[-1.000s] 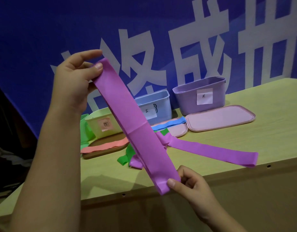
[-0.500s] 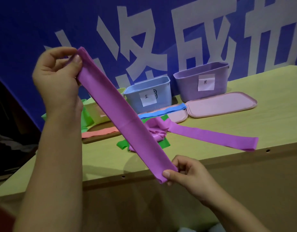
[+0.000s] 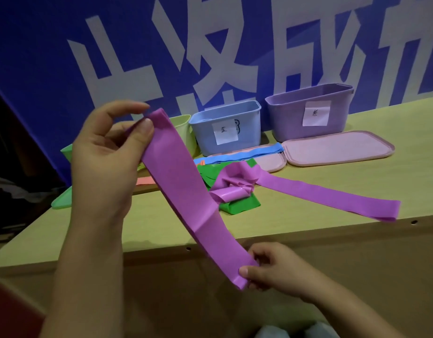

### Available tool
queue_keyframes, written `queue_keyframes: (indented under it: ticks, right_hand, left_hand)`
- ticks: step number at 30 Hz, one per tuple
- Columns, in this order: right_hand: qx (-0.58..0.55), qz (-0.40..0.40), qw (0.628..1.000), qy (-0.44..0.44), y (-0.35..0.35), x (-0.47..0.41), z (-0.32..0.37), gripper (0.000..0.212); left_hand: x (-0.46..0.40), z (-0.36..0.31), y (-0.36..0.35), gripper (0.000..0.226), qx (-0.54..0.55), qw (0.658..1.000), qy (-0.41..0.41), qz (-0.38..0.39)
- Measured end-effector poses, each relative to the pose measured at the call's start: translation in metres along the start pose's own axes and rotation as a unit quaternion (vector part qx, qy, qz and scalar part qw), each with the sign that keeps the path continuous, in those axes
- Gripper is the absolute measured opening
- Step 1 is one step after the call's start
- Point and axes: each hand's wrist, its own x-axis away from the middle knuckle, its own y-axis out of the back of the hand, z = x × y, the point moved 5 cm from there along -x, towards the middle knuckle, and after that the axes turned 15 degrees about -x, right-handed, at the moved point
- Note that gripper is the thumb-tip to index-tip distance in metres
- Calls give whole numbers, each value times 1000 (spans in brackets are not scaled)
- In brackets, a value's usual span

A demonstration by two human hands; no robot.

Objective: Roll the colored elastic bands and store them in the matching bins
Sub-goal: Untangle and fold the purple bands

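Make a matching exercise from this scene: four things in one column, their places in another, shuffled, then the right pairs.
Things
1. held purple band
2. blue band
3. green band
4. purple bin

Places
A. on the table under a crumpled purple band
B. stretched between left hand and right hand
C. at the back, right of the blue bin
D. across a pink lid

Pairs: 1-B, 2-D, 3-A, 4-C

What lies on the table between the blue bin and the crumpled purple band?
In the head view, a blue band on a pink lid, then a green band, lie between the blue bin and the crumpled purple band.
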Motion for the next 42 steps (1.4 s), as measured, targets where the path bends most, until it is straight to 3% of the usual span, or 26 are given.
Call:
queue_keyframes:
  ticks: [5, 8, 9, 11, 13, 14, 17, 20, 22, 25, 27, 29, 35, 39, 42]
  right_hand:
    - [149, 79, 982, -82, -13, 2, -1, 31]
    - [157, 128, 975, -91, 2, 8, 33, 36]
    - [150, 105, 981, -63, 13, 6, 54, 26]
    - [148, -39, 988, 26, 44, -12, 95, 13]
    - [189, -173, 961, 105, 70, -42, 126, 19]
    - [229, -203, 945, 119, 74, -59, 135, 29]
    - [337, -193, 919, 70, 75, -107, 130, 56]
    - [406, -191, 892, 56, 75, -134, 119, 30]
    - [381, -213, 897, 72, 79, -138, 124, 16]
    - [174, -222, 955, 91, 86, -131, 141, 9]
    - [55, -219, 969, 98, 89, -119, 157, 12]
    - [13, -209, 973, 103, 90, -106, 175, 20]
    - [-40, -177, 976, 120, 93, -69, 216, 8]
    - [36, -168, 970, 172, 88, -47, 241, 17]
    - [93, -151, 961, 213, 76, -28, 259, 7]
  left_hand:
    - [9, 7, -6, 28, -11, 999, -4, 38]
    - [14, 17, -15, 26, -17, 997, 9, 70]
    - [15, 22, -17, 27, -21, 997, 19, 78]
    - [18, 30, -20, 30, -25, 995, 39, 90]
    - [19, 37, -20, 30, -28, 994, 50, 94]
    - [20, 40, -19, 30, -35, 993, 54, 95]
    - [22, 46, -20, 28, -44, 992, 67, 99]
    - [22, 48, -20, 21, -35, 991, 80, 100]
    - [23, 49, -19, 17, -24, 990, 98, 101]
    - [23, 56, -20, 29, -1, 986, 142, 89]
    - [22, 60, -25, 33, 10, 983, 162, 84]
    - [21, 61, -32, 32, 22, 981, 174, 82]
    - [19, 52, -49, 33, 30, 979, 180, 96]
    - [17, 39, -60, 38, 7, 982, 154, 109]
    - [18, 21, -71, 46, -16, 982, 115, 151]
